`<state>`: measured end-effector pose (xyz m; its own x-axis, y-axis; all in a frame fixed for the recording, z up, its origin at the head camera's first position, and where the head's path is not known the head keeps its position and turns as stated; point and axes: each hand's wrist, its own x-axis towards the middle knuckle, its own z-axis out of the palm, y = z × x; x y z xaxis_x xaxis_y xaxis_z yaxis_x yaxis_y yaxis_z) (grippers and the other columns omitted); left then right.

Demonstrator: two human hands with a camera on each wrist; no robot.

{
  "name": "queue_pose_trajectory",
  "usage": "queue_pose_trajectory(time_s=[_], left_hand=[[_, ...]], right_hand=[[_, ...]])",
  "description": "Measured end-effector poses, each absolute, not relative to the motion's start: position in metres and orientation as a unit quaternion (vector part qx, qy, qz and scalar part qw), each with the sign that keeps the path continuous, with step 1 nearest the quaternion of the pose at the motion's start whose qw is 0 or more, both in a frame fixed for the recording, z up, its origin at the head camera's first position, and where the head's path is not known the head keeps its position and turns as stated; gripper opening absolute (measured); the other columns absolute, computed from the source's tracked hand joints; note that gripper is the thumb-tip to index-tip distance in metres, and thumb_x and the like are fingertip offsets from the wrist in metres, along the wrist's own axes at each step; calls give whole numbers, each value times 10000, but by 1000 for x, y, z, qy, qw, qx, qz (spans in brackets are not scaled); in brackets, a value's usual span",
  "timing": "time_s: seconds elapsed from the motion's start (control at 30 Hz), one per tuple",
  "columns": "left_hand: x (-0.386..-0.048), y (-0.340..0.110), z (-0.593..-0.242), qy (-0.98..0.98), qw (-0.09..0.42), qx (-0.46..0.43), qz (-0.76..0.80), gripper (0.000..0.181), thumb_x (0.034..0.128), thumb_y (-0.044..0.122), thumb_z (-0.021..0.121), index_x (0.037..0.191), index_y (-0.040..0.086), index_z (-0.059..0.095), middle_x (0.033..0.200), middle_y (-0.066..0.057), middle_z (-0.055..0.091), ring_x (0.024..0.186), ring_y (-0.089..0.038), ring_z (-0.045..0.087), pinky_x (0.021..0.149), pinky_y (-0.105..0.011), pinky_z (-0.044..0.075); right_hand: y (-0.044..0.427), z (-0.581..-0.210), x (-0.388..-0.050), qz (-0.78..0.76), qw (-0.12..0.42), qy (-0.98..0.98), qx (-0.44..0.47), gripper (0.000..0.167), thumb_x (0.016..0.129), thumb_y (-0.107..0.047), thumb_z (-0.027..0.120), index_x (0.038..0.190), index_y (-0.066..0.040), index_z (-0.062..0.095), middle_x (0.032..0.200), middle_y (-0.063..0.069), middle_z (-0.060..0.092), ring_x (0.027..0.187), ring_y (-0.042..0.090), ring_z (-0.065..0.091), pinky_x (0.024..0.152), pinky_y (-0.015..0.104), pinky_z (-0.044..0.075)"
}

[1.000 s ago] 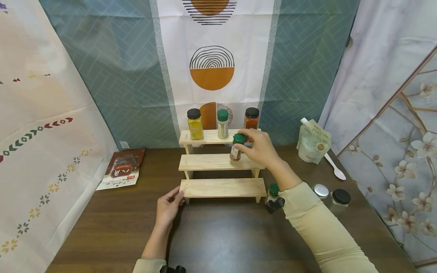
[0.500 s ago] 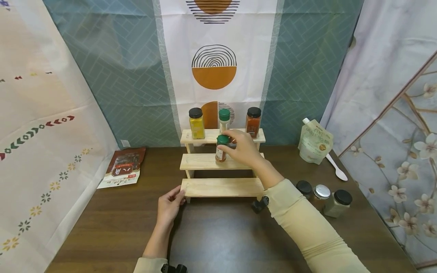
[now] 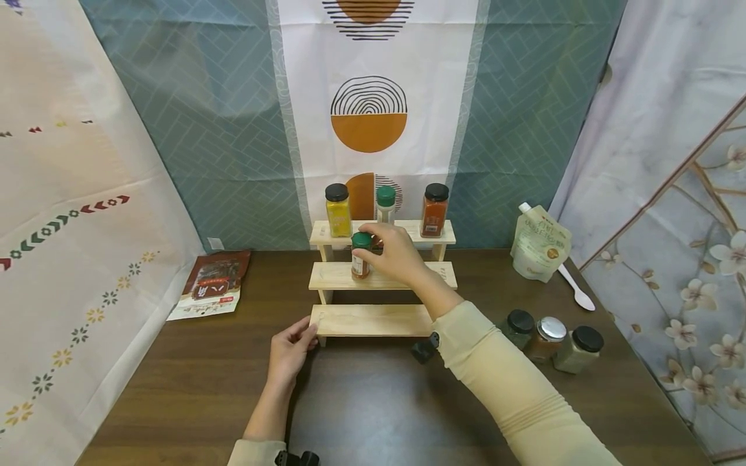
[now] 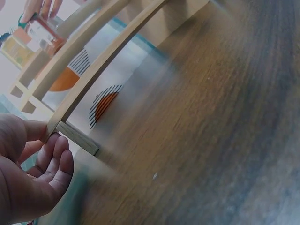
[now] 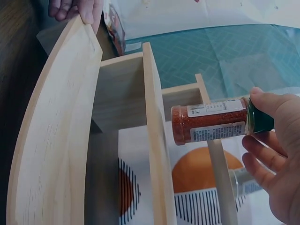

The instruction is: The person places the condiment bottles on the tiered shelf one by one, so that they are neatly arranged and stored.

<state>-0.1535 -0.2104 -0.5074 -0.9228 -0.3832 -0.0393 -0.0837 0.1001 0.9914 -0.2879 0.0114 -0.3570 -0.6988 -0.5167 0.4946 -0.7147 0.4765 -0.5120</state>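
My right hand [image 3: 399, 254] pinches the green cap of a small spice jar [image 3: 360, 265] with red-brown contents. The jar is upright over the middle tier of a three-tier wooden rack [image 3: 373, 320], left of its centre; whether its base touches the board I cannot tell. In the right wrist view, thumb and fingers are round the cap of the jar [image 5: 211, 122]. My left hand [image 3: 287, 353] pinches the left end of the lowest tier. On the top tier stand a yellow spice jar [image 3: 339, 217], a green-capped white jar [image 3: 385, 210], partly hidden by my right hand, and a black-capped orange-red jar [image 3: 434, 217].
Right of the rack stand a dark jar [image 3: 517, 330], a silver-lidded jar [image 3: 546, 338] and a black-lidded pale jar [image 3: 577, 353]. Behind them are a spouted pouch [image 3: 541, 244] and a white spoon [image 3: 577, 289]. A red-brown packet [image 3: 211, 285] lies at the left.
My right hand has carried the green-capped red jar leftward along the middle tier, from right of centre to left of centre. My left hand keeps its hold on the rack.
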Motion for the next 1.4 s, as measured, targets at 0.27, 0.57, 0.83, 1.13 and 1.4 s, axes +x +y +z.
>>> queue_pose_trajectory(time_s=[0.27, 0.57, 0.83, 1.13, 1.4], left_hand=[[-154, -211, -507, -732, 114, 162, -652, 314, 970, 70, 691, 1255, -63, 678, 838, -124, 695, 715, -166, 673, 664, -227, 580], [-154, -211, -508, -730, 108, 156, -656, 339, 967, 86, 700, 1269, -65, 668, 842, -127, 697, 716, -151, 667, 670, -220, 577], [-148, -208, -490, -729, 96, 152, -660, 329, 970, 41, 680, 1267, -98, 651, 853, -152, 701, 725, -159, 663, 668, -215, 571], [-156, -212, -508, -733, 109, 157, -652, 322, 972, 79, 692, 1252, -78, 672, 819, -112, 696, 707, -163, 668, 652, -205, 565], [-154, -211, -507, -730, 109, 160, -656, 331, 964, 86, 704, 1254, -72, 674, 823, -112, 701, 693, -134, 664, 650, -200, 565]], right_hand=[[-6, -355, -288, 347, 131, -848, 378, 386, 918, -288, 780, 1226, -75, 687, 1100, 57, 719, 909, 176, 665, 789, 284, 556], [-26, -359, -290, 329, 126, -858, 375, 413, 914, -285, 786, 1246, -67, 674, 1087, 39, 717, 873, 160, 658, 758, 281, 539], [-35, -363, -289, 328, 125, -861, 367, 432, 913, -304, 785, 1257, -71, 664, 1103, 39, 705, 879, 141, 657, 758, 275, 547], [-25, -365, -284, 329, 95, -874, 345, 554, 933, -388, 748, 1376, -97, 586, 1227, 53, 666, 1051, 197, 642, 889, 360, 539], [-7, -376, -277, 333, 111, -874, 336, 583, 940, -350, 746, 1411, -61, 562, 1255, 97, 676, 1130, 239, 638, 969, 415, 520]])
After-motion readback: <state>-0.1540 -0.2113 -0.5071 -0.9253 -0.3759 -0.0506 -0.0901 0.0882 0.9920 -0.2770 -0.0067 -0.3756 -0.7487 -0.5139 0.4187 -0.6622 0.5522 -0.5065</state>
